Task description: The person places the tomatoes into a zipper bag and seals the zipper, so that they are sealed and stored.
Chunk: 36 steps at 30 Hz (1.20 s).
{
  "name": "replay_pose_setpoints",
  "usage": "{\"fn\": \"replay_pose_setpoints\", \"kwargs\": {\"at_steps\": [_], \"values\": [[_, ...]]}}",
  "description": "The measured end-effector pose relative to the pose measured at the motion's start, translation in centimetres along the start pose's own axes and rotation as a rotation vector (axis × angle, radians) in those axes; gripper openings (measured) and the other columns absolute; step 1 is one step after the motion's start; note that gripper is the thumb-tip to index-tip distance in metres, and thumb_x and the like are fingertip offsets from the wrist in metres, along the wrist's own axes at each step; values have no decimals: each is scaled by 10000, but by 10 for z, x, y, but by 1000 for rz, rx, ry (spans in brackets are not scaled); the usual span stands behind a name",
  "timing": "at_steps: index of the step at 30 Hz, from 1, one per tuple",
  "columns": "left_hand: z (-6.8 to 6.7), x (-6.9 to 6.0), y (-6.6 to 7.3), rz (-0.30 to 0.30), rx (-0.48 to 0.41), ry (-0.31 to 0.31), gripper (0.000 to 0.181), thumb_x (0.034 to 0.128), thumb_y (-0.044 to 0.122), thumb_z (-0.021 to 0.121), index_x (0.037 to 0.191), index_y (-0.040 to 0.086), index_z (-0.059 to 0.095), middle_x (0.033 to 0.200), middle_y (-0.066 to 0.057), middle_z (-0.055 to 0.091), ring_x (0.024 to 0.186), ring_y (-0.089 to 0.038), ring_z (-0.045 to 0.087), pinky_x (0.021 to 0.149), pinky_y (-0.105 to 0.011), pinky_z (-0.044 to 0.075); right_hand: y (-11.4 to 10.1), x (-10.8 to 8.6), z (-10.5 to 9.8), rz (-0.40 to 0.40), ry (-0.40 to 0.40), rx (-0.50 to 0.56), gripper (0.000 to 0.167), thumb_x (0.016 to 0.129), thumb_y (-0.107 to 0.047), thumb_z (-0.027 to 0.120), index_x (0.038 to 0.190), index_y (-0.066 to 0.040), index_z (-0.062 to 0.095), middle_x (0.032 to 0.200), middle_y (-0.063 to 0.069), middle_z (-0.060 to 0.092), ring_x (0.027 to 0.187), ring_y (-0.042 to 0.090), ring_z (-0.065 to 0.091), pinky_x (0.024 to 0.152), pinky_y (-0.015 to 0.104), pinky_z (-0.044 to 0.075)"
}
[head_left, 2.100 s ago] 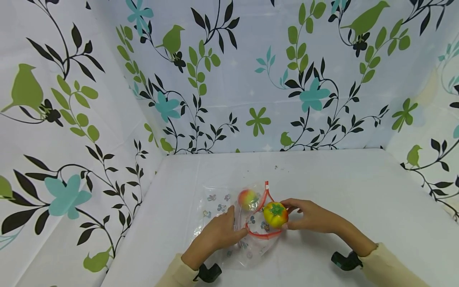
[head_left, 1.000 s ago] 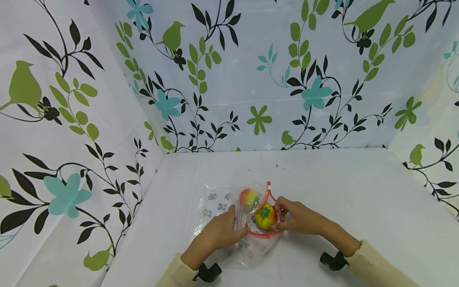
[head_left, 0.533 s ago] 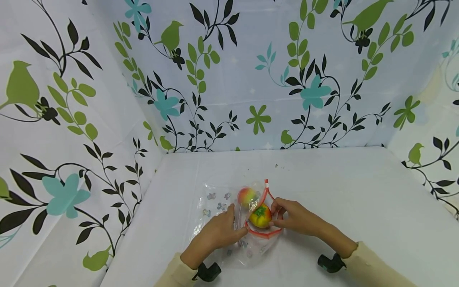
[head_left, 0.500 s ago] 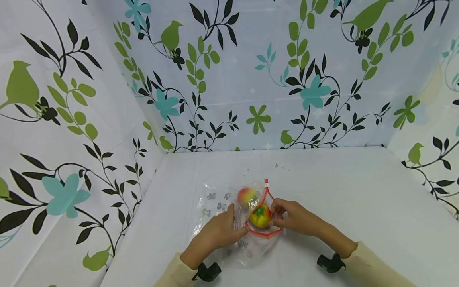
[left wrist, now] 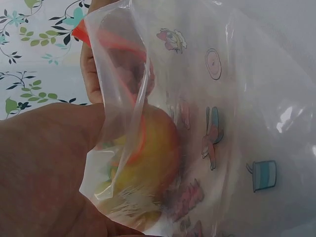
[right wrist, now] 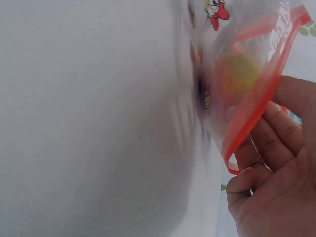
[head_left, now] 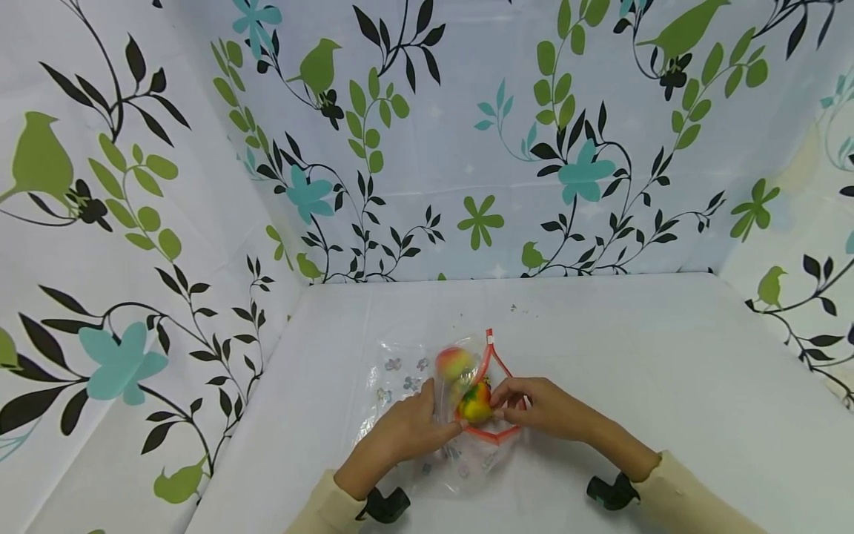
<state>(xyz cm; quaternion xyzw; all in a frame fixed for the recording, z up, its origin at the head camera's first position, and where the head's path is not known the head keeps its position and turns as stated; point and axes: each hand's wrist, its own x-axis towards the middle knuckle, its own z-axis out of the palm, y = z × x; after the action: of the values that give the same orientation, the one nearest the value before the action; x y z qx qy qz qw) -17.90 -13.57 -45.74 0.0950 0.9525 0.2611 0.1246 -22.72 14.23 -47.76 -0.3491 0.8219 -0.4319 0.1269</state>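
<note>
A clear plastic bag (head_left: pixel 390 382) with a red zip rim (head_left: pixel 492 439) and small cartoon prints lies on the white table, its mouth spread toward the right. My left hand (head_left: pixel 410 430) holds the bag near its mouth, thumb at the rim. A yellow-red toy tomato (head_left: pixel 475 406) with green leaves is at the mouth. My right hand (head_left: pixel 543 406) holds its right side between fingertips, which reach past the rim (right wrist: pixel 259 106) in the right wrist view. Through the plastic, a red-yellow round toy fruit (head_left: pixel 454 363) shows deeper in the bag.
The white table (head_left: pixel 634 348) spreads around the bag, with a few small dark specks near its back. A printed cloth (head_left: pixel 434 148) with leaves and birds hangs behind the table and at both sides. Small dark cameras (head_left: pixel 387 506) sit at the wrists.
My right hand has carried the toy tomato leftward from beside the rim into the bag's mouth. The tomato has turned, and its leaves face less upward. My left hand has hardly moved.
</note>
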Motion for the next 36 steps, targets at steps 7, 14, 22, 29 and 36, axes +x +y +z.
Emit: {"fn": "replay_pose_setpoints", "kwargs": {"at_steps": [7,14,22,29,36], "values": [[0,2,-2,35,-26,3,1048,878,681,697,1551,-44,354,1298,-200,687,978,-262,687,839,-493,591,-3,-4,0,-47,-32,-4,246,1081,-281,612,1286,-229,737,1239,-51,757,1034,96,633,862,276,510],[2,5,-3,76,-42,13,940,885,698,692,1522,81,382,1275,-122,702,949,-202,672,844,-466,583,-7,-7,1,9,-99,33,349,1117,-329,519,1416,-243,678,1399,-59,691,1309,169,611,1103,484,481],[2,6,-1,100,-64,8,917,906,702,671,1530,97,380,1314,-117,683,1048,-254,701,879,-509,583,-7,-9,2,72,-97,21,405,1119,-404,481,1461,-266,646,1502,-44,617,1444,319,515,1130,683,393],[-4,6,0,19,-67,-26,1043,905,802,574,1552,13,359,1339,-179,671,1083,-283,699,870,-508,569,-10,-12,2,92,-51,-25,419,1101,-445,519,1438,-245,666,1438,-65,663,1329,251,587,1082,611,460],[-16,4,8,-63,-21,-45,1100,923,853,459,1552,-46,373,1238,-198,707,959,-296,708,793,-509,574,-14,-21,2,140,6,-71,443,1073,-512,553,1366,-220,713,1261,-127,720,1188,173,609,1010,519,504]]}}
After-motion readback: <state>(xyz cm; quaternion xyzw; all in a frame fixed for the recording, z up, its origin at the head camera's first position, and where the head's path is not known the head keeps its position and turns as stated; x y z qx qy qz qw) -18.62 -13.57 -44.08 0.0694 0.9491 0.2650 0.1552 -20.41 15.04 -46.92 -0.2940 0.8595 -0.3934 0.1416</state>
